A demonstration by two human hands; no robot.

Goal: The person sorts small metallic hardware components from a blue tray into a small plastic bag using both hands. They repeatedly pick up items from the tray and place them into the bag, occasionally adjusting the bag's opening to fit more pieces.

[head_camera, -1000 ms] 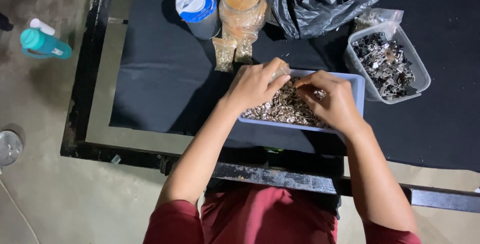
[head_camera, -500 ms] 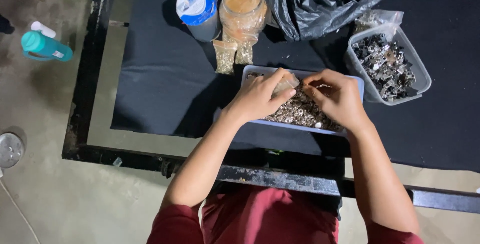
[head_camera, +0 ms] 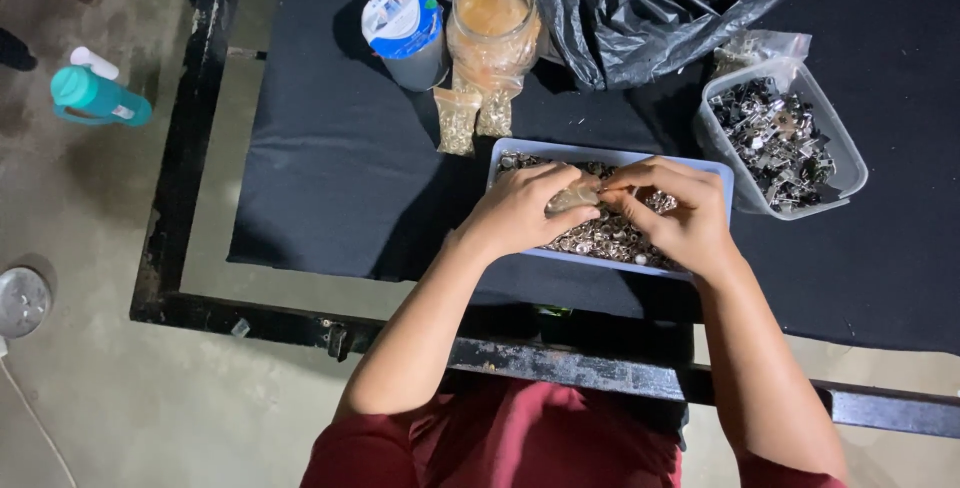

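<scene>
My left hand (head_camera: 520,213) and my right hand (head_camera: 678,216) meet over a pale blue tray (head_camera: 520,155) full of small silvery metal bits (head_camera: 600,238). Between the fingertips of both hands sits a small clear plastic pouch (head_camera: 573,196), pinched from either side. Both hands rest low over the heap in the tray. Two filled little pouches (head_camera: 470,118) of the same bits lie just beyond the tray, leaning by a clear jar (head_camera: 492,23).
A clear tub (head_camera: 835,143) of darker metal clips stands at the right. A blue and white cup (head_camera: 405,28) and a crumpled black plastic bag (head_camera: 680,8) lie at the back. On the floor at the left stand a teal bottle (head_camera: 95,98) and a round metal lid (head_camera: 20,300).
Both hands have come together from the heap and now pinch the clear pouch between them; the view has shifted slightly.
</scene>
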